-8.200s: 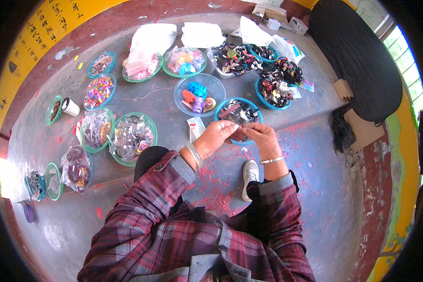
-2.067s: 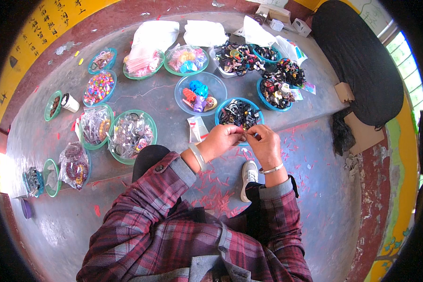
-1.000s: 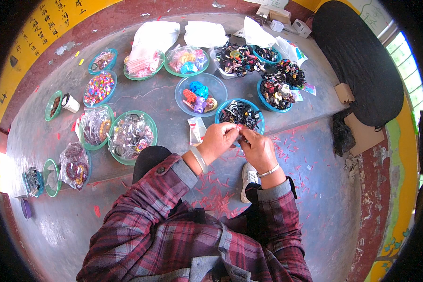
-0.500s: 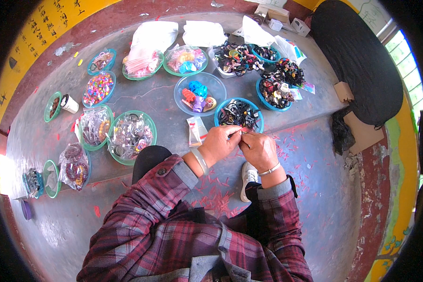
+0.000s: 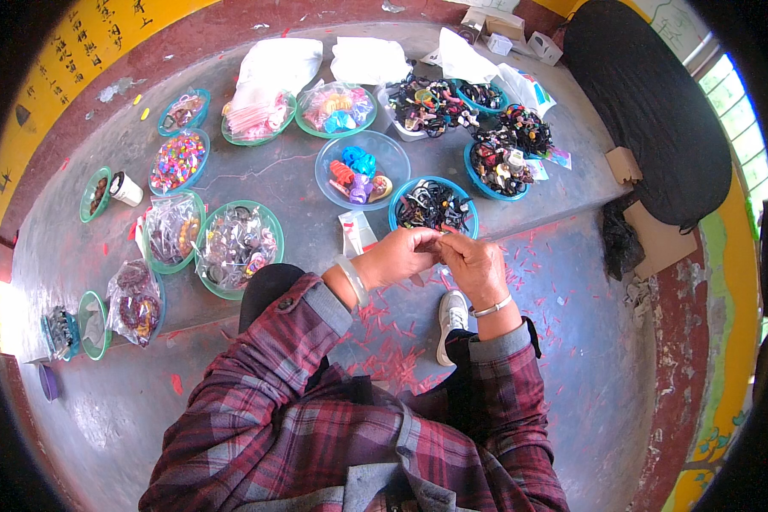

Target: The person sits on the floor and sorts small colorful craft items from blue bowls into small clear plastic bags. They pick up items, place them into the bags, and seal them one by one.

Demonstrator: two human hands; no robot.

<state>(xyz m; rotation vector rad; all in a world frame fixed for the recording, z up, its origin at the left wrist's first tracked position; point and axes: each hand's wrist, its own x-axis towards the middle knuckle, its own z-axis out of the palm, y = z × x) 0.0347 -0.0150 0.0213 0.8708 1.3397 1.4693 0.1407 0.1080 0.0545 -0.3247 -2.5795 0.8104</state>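
My left hand [image 5: 398,256] and my right hand [image 5: 476,266] meet at the fingertips, both closed in a pinch. Whatever they grip between them is too small and too covered by the fingers to name. Just beyond them stands a blue bowl [image 5: 393,224] of dark hair ties [image 5: 435,207], its near rim partly hidden by my hands. To the left of the bowl lies a small clear-and-white packet [image 5: 357,232]. Behind that is a clear bowl [image 5: 326,175] with colourful bundles in blue, red and purple.
More bowls of hair ties and trinkets stand around: a green bowl [image 5: 279,229] of bagged pieces, a blue bowl [image 5: 164,183] of coloured bits, a blue bowl [image 5: 478,189] at right. White bags [image 5: 282,64] lie at the back. Red scraps [image 5: 392,341] litter the floor below a ledge.
My left hand has turned a little and its wrist has shifted slightly left and down. The fingertips of both hands stay together over the bowl's near edge.
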